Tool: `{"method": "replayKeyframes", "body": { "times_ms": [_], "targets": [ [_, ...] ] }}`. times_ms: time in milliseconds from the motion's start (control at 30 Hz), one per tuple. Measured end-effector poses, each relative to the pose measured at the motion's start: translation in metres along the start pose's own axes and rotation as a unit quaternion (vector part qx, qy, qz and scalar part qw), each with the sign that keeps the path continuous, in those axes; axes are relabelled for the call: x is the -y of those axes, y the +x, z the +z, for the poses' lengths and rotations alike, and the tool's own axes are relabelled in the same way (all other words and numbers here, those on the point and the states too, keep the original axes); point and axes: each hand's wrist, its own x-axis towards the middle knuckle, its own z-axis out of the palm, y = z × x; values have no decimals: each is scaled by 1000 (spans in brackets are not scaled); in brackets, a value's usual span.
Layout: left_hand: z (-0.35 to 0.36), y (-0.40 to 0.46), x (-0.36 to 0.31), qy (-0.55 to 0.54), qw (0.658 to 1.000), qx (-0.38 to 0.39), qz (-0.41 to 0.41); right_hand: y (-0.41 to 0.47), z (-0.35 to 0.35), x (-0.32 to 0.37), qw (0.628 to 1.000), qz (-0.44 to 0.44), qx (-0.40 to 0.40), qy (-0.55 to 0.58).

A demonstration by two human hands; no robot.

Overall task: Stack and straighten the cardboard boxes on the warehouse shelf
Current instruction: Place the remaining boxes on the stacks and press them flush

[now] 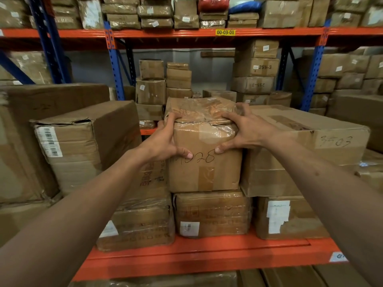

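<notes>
A taped cardboard box with a handwritten number on its front stands on top of a plastic-wrapped box on the orange shelf. My left hand grips its upper left corner, fingers over the top edge and thumb on the front. My right hand grips the upper right corner the same way, thumb pressed near the number. The box stands upright between a taller stack on its left and a wide box on its right.
A large dented box with a barcode label stands at the left. More boxes fill the shelf behind, the upper shelf and the neighbouring bays. Blue uprights frame the bay.
</notes>
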Motion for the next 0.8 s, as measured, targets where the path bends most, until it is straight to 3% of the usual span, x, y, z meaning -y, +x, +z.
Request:
{"method": "replayKeyframes", "body": {
  "times_ms": [567,667,733,800],
  "targets": [
    [-2,-8,-5,-17,1000,22,-14,-5,1,2,999,1,-16,31],
    [-2,-10,-17,107,994,-15,-26,-5,2,-1,1000,-15,-22,2],
    [-1,-10,-27,318,947,-56,6,-5,5,-4,996,-45,-41,-68],
    [5,-11,-36,429,900,-30,78,-4,9,-6,988,-82,-56,-122]
  ]
}}
